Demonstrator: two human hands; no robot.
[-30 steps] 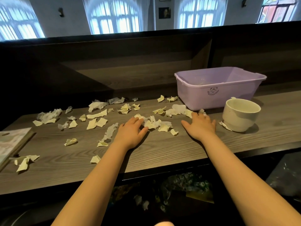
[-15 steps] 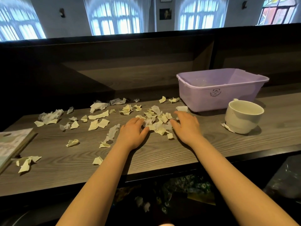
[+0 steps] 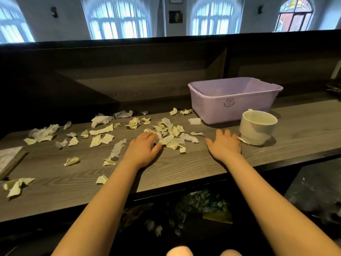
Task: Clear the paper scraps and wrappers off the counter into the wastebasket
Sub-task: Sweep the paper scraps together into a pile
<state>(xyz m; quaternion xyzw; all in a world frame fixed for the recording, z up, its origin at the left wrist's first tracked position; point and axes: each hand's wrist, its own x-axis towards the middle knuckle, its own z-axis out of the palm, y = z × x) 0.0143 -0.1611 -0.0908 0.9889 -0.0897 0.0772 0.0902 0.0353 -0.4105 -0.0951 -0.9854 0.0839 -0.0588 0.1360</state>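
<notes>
Nearest, below the surface's (image 3: 184, 174) front edge, a dark wastebasket (image 3: 193, 215) holds a few pale scraps and crumpled wrappers. On the wood-grain top, both hands lie flat, palms down, fingers spread, gripping nothing. The left hand (image 3: 142, 148) touches the edge of a gathered heap of paper scraps (image 3: 171, 135); the right hand (image 3: 224, 145) rests apart from the heap, just beside a white cup (image 3: 258, 126) whose inside looks bare. More scraps scatter leftward. Behind the cup stands a lilac plastic tub (image 3: 234, 100); its contents are unclear.
</notes>
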